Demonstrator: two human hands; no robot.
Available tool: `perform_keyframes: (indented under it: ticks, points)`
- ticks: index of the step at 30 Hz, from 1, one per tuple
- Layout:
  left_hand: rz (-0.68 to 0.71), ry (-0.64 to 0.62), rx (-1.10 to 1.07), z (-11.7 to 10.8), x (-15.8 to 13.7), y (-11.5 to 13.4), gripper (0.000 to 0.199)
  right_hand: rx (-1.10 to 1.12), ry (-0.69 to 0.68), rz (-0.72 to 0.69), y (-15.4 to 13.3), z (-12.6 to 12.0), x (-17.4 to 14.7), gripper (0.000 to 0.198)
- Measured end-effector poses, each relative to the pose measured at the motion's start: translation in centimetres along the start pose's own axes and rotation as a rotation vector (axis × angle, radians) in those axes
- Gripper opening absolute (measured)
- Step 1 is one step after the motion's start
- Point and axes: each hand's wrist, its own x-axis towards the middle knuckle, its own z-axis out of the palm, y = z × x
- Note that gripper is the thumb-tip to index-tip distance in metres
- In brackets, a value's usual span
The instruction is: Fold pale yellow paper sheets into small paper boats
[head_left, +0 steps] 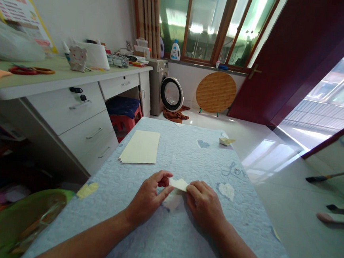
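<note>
- Two inward-angled grips: left hand and right hand pinch opposite ends of the folded paper.
- Its long axis runs sideways, right end slightly lower in view.

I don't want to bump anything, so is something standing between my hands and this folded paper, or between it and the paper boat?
Nothing visible is. Your left hand and right hand both hold the folded paper, and only tablecloth shows between it and the paper boat.
</note>
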Motion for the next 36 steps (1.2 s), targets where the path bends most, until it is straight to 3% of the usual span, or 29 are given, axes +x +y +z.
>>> perform_keyframes:
  ticks: [2,4,7,10,15,18,24,36]
  points:
    - [0.111,0.105,0.057,0.1,-0.3,0.0,0.025,0.027,0.081,0.024,0.0,0.0,-0.1,0.017]
    - [0.236,0.119,0.096,0.4,-0.8,0.2,0.02,0.097,0.147,0.076,-0.1,-0.1,-0.2,0.016]
    - [0.345,-0.102,0.07,0.8,-1.3,0.8,0.012,0.277,0.178,0.184,-0.6,-0.2,-0.3,0.015]
    - [0.237,-0.28,0.035,1.3,-1.5,1.4,0.03,0.531,0.089,0.334,-1.2,-0.1,-0.3,0.017]
    - [0.083,-0.266,0.05,1.6,-1.3,1.8,0.042,0.873,-0.07,0.465,-1.5,0.5,-0.1,0.017]
    - [0.013,-0.262,0.04,1.6,-1.3,1.8,0.044,0.942,-0.089,0.475,-1.5,0.8,0.1,0.016]
    - [-0.06,-0.213,-0.078,1.9,-0.8,1.6,0.023,0.973,-0.112,0.443,-1.6,0.4,0.3,0.017]
    - [-0.138,-0.28,-0.456,1.8,-0.5,1.1,0.03,1.155,-0.124,0.45,-0.9,0.6,0.2,0.043]
